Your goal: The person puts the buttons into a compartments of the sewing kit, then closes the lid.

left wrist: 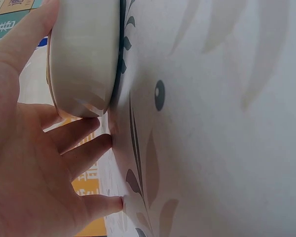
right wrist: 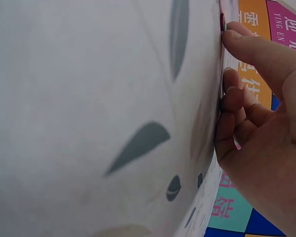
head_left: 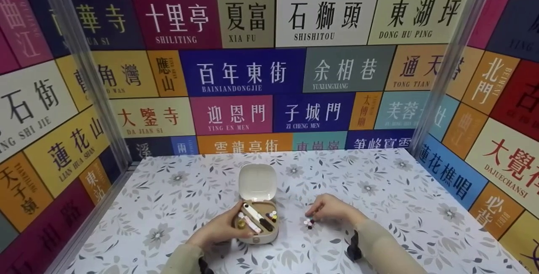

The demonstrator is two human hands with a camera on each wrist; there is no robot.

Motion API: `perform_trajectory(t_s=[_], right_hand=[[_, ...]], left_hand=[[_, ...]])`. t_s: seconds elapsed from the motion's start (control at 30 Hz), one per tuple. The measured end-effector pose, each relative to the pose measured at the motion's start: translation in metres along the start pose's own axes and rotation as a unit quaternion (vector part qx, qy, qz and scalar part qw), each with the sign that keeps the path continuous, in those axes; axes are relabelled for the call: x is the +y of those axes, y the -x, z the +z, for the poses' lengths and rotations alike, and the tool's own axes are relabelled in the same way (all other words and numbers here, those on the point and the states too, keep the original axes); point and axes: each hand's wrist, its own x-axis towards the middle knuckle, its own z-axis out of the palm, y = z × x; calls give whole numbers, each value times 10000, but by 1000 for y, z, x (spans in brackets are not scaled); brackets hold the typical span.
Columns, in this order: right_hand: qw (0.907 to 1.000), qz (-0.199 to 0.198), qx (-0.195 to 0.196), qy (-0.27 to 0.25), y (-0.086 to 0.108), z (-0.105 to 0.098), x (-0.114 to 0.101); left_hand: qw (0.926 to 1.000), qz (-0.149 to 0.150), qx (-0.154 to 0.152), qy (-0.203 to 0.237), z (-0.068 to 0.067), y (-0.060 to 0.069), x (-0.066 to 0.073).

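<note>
Right hand (head_left: 330,207): fingertips narrowed, grip unclear, right of case (head_left: 268,237)
Left hand (head_left: 221,226): holding case's left side
Loose pieces (head_left: 309,223): probably light, hard; pinch singly

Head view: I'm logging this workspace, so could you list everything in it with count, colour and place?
case: one, cream, on the table
lid: one, cream, raised at the case's back
slim item: one, white and black, diagonal inside the case
pink-and-white item: one, left of the slim item
yellow item: one, case's left side
small pieces inside: several, mixed colours, mostly case's right
small pieces outside: several, white and dark, right of the case
table: one, white with grey flowers
lettered panels: many, multicoloured, behind and beside the table
posts: two, clear, back corners
sleeves: two, beige, forearms
left hand: one, bare, gripping the case
right hand: one, bare, fingertips at the outside pieces
</note>
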Motion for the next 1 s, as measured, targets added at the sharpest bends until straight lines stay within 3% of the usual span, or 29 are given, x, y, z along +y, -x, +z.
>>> perform_trajectory(t_s=[0.23, 0.57, 0.77, 1.0], right_hand=[[9998, -29, 46, 171, 0, -1, -1], [9992, 382, 51, -85, 1, 0, -3], [9983, 542, 186, 98, 1, -2, -4], [9983, 461, 311, 199, -1, -11, -5]], left_hand=[[9999, 8, 26, -122, -1, -2, -1], [9999, -137, 19, -33, 1, -1, -2], [9999, 95, -76, -29, 0, -2, -1], [9999, 7, -46, -93, 0, -1, 0]])
